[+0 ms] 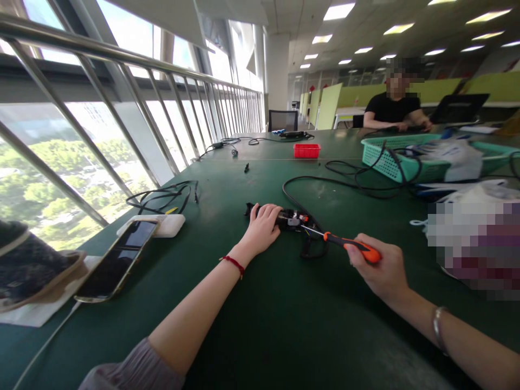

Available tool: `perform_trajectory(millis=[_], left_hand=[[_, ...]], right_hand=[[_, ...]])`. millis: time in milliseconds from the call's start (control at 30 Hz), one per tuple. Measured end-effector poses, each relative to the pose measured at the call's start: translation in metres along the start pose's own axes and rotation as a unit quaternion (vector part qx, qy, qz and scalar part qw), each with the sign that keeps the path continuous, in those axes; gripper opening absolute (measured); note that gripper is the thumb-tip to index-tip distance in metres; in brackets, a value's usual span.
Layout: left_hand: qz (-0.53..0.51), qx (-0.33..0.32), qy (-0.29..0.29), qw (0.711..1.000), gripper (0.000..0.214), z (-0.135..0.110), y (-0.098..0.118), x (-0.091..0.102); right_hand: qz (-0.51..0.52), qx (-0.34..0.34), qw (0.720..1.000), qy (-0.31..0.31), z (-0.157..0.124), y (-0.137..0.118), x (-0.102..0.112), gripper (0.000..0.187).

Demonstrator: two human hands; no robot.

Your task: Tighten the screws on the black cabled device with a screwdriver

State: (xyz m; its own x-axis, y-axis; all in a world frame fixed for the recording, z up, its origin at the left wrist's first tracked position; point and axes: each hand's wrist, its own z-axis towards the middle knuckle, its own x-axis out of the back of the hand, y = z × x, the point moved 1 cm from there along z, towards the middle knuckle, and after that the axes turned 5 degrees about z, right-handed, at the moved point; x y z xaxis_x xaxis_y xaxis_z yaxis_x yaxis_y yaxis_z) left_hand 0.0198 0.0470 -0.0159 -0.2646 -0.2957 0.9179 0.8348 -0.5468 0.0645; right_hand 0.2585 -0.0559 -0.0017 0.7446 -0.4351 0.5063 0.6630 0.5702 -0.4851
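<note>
On the green table lies a black corded device point(290, 219) with its inside parts exposed, among them a grey piece and a small orange-red piece. My left hand point(264, 222) wraps over its left portion and presses it against the tabletop; the palm hides part of the body. In my right hand point(382, 265) is a screwdriver point(353, 246) with an orange and black handle, its shaft pointing left. The tip reaches the exposed parts at the device's right end; whether it sits in a screw I cannot tell. A black cable point(292, 187) runs from the device toward the right.
A phone point(122, 260) rests against a white box point(173, 225) at left, near coiled black cables point(162, 197). Farther back stands a red bin point(306, 151). At right are a green basket point(384, 162) and a plastic bag point(479, 189). A person point(394, 108) sits across the table.
</note>
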Motion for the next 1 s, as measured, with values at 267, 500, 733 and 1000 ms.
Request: perform_trajectory(millis=[267,500,733,1000], left_hand=[[0.005,0.003,-0.005,1.000,0.045,0.0002,0.0009,0.0021],[0.003,0.004,-0.010,1.000,0.045,0.0009,0.0015,0.0025],[0.001,0.005,-0.009,1.000,0.045,0.0006,0.0012,0.0020],[0.001,0.001,-0.004,1.000,0.045,0.0000,0.0007,0.0005]], right_hand=[[0.102,-0.035,0.994,0.019,-0.0016,0.0003,-0.0037,0.009],[0.045,-0.014,0.999,-0.024,-0.0007,-0.0006,-0.0018,0.024],[0.094,-0.012,0.995,0.012,-0.0022,0.0014,-0.0036,0.009],[0.056,0.006,0.998,-0.028,0.0009,-0.0027,-0.0020,0.022]])
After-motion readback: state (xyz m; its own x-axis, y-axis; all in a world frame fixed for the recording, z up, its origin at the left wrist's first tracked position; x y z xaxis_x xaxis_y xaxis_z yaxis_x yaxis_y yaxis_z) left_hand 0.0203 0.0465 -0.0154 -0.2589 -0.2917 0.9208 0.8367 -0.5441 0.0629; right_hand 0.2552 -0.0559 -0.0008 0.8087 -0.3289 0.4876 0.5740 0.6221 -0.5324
